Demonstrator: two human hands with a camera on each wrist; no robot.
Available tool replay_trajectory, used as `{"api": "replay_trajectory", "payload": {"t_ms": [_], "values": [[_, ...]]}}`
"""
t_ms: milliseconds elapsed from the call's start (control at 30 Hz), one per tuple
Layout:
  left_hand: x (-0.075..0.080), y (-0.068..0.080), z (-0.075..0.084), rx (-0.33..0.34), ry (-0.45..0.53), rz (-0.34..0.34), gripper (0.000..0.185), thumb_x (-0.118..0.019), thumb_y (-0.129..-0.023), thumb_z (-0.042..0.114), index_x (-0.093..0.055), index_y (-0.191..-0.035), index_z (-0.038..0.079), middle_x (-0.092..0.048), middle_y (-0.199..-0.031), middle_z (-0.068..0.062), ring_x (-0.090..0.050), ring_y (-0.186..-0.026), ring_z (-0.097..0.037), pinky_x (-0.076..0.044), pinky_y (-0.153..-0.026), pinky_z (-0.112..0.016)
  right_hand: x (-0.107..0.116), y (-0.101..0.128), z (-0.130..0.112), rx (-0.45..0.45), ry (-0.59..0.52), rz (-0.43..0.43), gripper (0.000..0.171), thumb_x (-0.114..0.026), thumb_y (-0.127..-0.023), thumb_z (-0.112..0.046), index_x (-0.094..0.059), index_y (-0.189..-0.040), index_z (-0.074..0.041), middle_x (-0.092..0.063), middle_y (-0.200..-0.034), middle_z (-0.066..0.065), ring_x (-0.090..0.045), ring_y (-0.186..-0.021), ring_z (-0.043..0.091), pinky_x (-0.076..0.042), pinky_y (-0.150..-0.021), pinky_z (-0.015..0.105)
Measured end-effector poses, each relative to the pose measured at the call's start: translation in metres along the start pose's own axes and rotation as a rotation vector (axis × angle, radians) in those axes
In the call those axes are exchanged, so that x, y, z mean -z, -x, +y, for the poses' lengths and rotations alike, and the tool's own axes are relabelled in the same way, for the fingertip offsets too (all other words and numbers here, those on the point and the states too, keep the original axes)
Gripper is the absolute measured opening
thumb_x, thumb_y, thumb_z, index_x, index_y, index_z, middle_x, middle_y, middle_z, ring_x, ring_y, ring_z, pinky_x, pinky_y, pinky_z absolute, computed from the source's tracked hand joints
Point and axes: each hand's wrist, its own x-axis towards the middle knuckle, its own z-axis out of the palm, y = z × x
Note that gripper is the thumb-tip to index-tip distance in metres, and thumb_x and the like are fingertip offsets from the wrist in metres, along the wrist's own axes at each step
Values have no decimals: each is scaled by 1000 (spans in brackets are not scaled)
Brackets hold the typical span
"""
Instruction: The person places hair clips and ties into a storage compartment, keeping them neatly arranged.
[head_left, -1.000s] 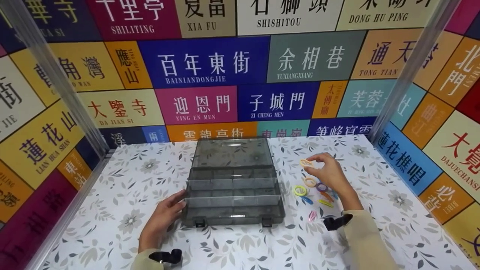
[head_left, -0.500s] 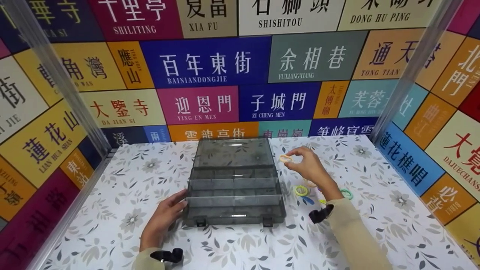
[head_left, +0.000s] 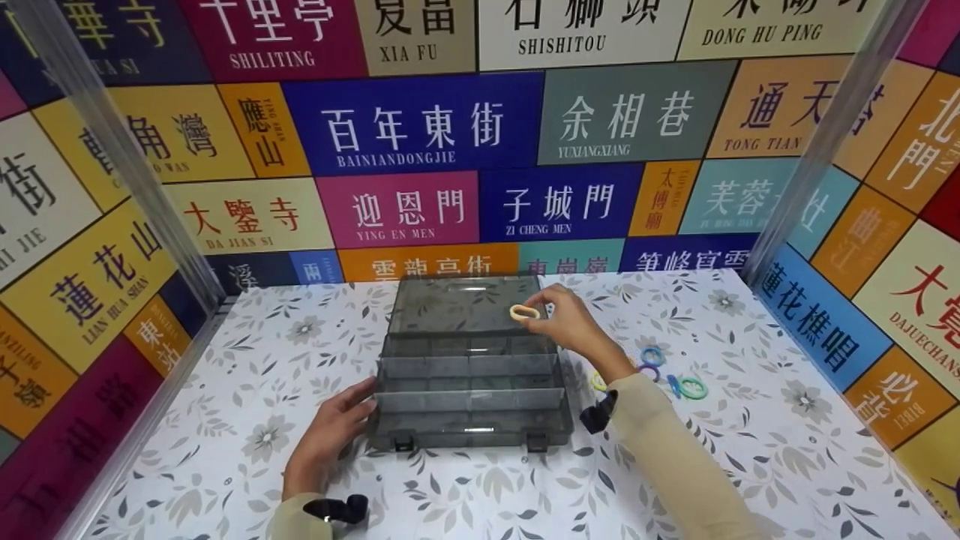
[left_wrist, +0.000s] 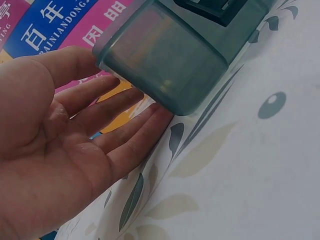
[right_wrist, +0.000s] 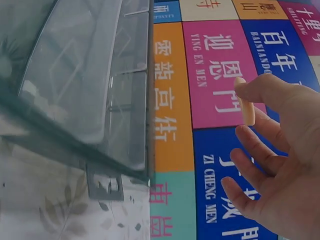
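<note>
Right hand [head_left: 574, 321]: thumb and forefinger pinch a pale yellow-orange ring [right_wrist: 247, 107]; the other fingers are loosely spread and hold nothing. Ring is off the desk [head_left: 480, 495]. In the head view it overlaps the right side of the tilted-back clear grey lid [head_left: 450, 304]; the right wrist view shows it apart from the box's plastic, height hard to judge.

Left hand [head_left: 337, 421]: fingers extended, tips against the left end of the smoky-grey translucent plastic compartment box [head_left: 495, 431]; nothing grasped.

Step reads as carrying the ring over to a compartment. To do it well: stay high until clear of the lid edge, then come toward the person and down into one cell. Pale upright dividers [head_left: 420, 403] look thin, so a straight drop between them beats sliding in sideways. Let go low, by parting two fingers only, so the ring doesn't bounce into the next cell. Left fingers should just brace; pushing hard could slide the box right.

Loose pieces, including a green ring [head_left: 705, 388] and a blue ring [head_left: 652, 349], lie right of the box, near the sleeve; a low return sweep could scatter them.
</note>
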Motion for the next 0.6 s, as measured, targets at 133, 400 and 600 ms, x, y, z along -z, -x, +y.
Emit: {"api": "replay_trajectory", "payload": {"t_ms": [133,400,600], "values": [[0,0,1,-6,-11,5,51,-55,-102,14,-44,-151,9,-40,-159,-13,-41,-145,-35,-41,-115,-55,-13,-11,-9,19,2,-15,30,-78,-88,-25,-72,-113,-10,-61,-125,14,-56,-123,36,-48,-103,53],[-1,0,1,8,3,13,51,-55,-102,14,-45,-151,10,-40,-159,-15,-42,-145,-35,-41,-115,-54,-41,-29,-28,44,-15,-52,28,-78,-87,-22,-72,-109,-7,-61,-127,16,-56,-123,37,-46,-106,51],[-1,2,1,8,-5,17,50,-55,-102,16,-46,-151,12,-40,-159,-16,-41,-145,-36,-40,-115,-56,-64,-39,-44,73,-36,-73,24,-79,-85,-17,-74,-105,-5,-63,-120,17,-58,-119,35,-46,-107,50]]}}
